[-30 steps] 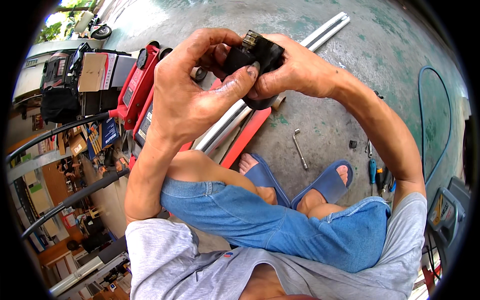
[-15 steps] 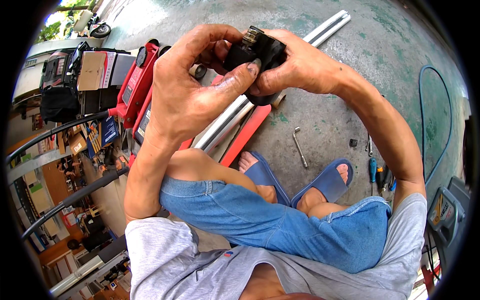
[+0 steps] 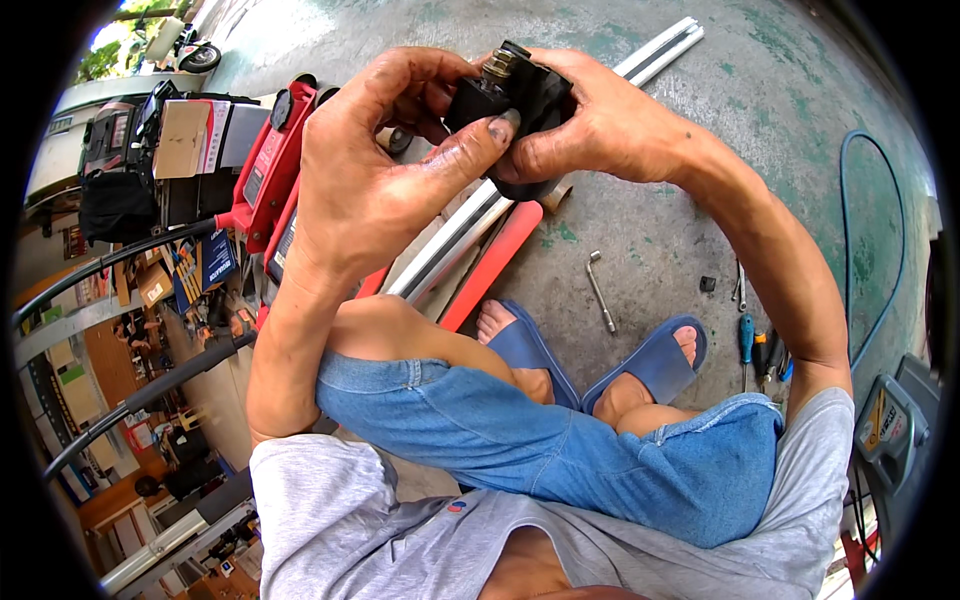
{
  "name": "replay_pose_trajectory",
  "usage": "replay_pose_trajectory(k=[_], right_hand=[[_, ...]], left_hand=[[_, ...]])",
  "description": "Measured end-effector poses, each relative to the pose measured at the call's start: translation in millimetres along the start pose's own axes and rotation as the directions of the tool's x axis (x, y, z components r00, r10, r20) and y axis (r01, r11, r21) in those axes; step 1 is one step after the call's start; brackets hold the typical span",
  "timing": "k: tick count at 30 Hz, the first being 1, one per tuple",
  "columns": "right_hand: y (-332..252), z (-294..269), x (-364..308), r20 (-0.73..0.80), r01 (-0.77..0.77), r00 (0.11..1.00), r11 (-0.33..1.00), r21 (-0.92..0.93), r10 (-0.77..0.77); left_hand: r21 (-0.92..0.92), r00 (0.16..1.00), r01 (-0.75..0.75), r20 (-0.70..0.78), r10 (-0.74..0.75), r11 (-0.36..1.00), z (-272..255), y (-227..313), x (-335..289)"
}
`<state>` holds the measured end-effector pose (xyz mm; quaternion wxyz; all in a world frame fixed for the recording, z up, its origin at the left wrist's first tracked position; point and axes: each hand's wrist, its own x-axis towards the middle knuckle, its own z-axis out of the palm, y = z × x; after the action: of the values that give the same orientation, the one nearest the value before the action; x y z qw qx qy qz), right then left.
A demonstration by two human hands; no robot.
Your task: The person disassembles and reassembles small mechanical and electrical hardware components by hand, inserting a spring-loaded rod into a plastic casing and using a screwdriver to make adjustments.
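Observation:
Up in front of me, both hands close around a black mechanical part (image 3: pixel 530 108) with a brass-coloured threaded fitting (image 3: pixel 499 66) on its top. My left hand (image 3: pixel 385 170) grips it from the left, thumb pressed against its front and fingers curled behind. From the right, my right hand (image 3: pixel 600 125) wraps it, with the thumb across its lower front. Dark grease marks the fingers. The part's far side and underside are partly hidden by the hands.
Below lie a red jack-like machine (image 3: pixel 268 165) and a white metal rail (image 3: pixel 455 245). An L-shaped socket wrench (image 3: pixel 601 292) rests on the concrete between my blue sandals. Screwdrivers (image 3: pixel 746 345) lie to the right, near a blue hose (image 3: pixel 900 210) and a grey case (image 3: pixel 895 420).
Both hands and the black part have shifted very slightly, the part tilting a little. The grip looks much the same.

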<state>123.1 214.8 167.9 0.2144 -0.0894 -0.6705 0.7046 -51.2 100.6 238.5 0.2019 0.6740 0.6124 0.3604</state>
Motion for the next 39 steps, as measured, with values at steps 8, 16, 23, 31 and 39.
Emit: replay_pose_trajectory(k=[8, 16, 23, 31, 39], right_hand=[[5, -1, 1, -0.012, 0.047, 0.999, 0.998, -0.047, -0.048], [6, -2, 0, -0.026, 0.044, 0.999, 0.997, -0.067, -0.045], [6, -3, 0, -0.031, 0.066, 0.997, 0.993, -0.093, -0.070], [13, -4, -3, -0.047, 0.029, 0.999, 0.986, 0.165, -0.021], [6, -3, -11, 0.170, -0.228, 0.974, 0.657, 0.719, 0.151]], left_hand=[[0.046, 0.997, 0.050, 0.063, -0.053, 0.998, -1, 7, 0], [0.011, 0.999, 0.042, 0.020, -0.043, 0.999, 1, 0, 0], [0.012, 0.999, 0.026, 0.019, -0.026, 1.000, 2, -2, 0], [-0.031, 0.991, 0.135, 0.021, -0.134, 0.990, 0, 8, 3], [-0.093, 0.999, 0.043, 0.016, -0.041, 0.995, -2, -7, 9]])
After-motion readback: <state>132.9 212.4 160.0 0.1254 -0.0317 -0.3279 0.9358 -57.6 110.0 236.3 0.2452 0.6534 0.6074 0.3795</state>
